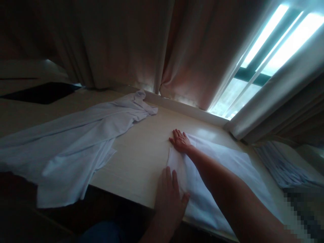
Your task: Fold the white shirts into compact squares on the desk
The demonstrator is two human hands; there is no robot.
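Note:
A white cloth (222, 158) lies spread flat on the pale table, its left end folded into a narrow flap or edge. My right hand (180, 140) is stretched out at the cloth's far left corner, palm down with the fingers past its edge. Nearer to me, my left hand (172, 192) rests at the near left part of the same cloth, fingers extended and thumb apart. Neither hand grips anything. My right forearm crosses over the cloth and hides part of it.
A crumpled white garment (101, 131) lies along the left, hanging over the table's (134, 155) front edge. A stack of folded white cloths (286, 165) sits at the right. Behind are long curtains (131, 44) and a bright window (268, 50). A black flat thing (42, 92) lies far left.

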